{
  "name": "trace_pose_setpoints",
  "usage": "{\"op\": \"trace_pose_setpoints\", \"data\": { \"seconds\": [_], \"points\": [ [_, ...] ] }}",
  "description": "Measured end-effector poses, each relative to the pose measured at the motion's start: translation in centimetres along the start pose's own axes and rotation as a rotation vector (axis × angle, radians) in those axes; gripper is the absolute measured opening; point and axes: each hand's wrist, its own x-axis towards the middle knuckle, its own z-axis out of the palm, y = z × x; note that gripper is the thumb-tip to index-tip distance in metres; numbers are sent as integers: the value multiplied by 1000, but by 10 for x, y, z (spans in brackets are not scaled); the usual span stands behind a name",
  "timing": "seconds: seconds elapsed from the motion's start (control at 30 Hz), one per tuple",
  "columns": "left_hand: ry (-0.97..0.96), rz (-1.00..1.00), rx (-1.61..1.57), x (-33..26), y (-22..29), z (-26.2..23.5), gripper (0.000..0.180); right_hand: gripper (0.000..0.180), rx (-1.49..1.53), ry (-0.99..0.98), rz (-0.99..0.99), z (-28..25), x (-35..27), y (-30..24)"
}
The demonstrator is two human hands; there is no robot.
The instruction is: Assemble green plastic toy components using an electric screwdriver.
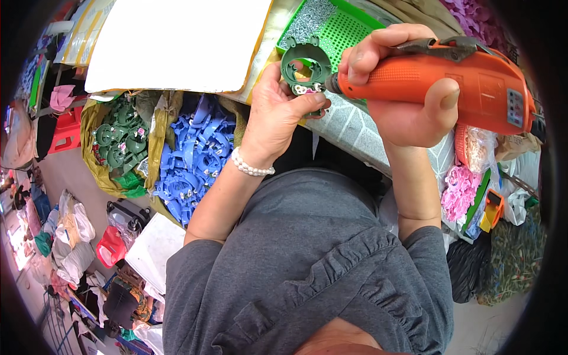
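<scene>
My left hand (pixel 275 109) is closed on a dark green plastic part (pixel 307 49), a round frame with small ears on top and a small white and pink piece near its lower edge. The thumb presses on that lower edge. An orange electric screwdriver (pixel 438 80) is gripped in my right hand (pixel 405 121), with the fingers over its front end and the thumb along the body. Its tip points left and meets or nearly meets the right side of the green part; I cannot tell whether a screw is there.
Behind the part sits a bright green perforated basket (pixel 346 36) with small metal screws (pixel 312 18). A large white board (pixel 177 44) covers the table's left. Below it are a yellow sack of green parts (pixel 121 139) and many blue parts (pixel 198 148). Pink parts (pixel 461 192) lie at right.
</scene>
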Motion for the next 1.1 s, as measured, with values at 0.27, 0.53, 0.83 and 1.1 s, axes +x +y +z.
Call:
{"op": "trace_pose_setpoints", "data": {
  "seconds": [0.27, 0.53, 0.83, 1.1],
  "points": [
    [81, 78, 12, 0, -10, 11, 40, 64, 35, -75, -5, -3, -2, 0],
    [18, 22, -81, 2, -14, 7, 40, 66, -8, -93, -34, -6, -5, 1],
    [102, -28, -58, -3, 12, -1, 37, 70, -23, -15, -102, -38, 9, -12],
    [67, -30, -112, 2, 8, -13, 30, 41, -187, 403, -15, -32, 16, 28]
  ]
}}
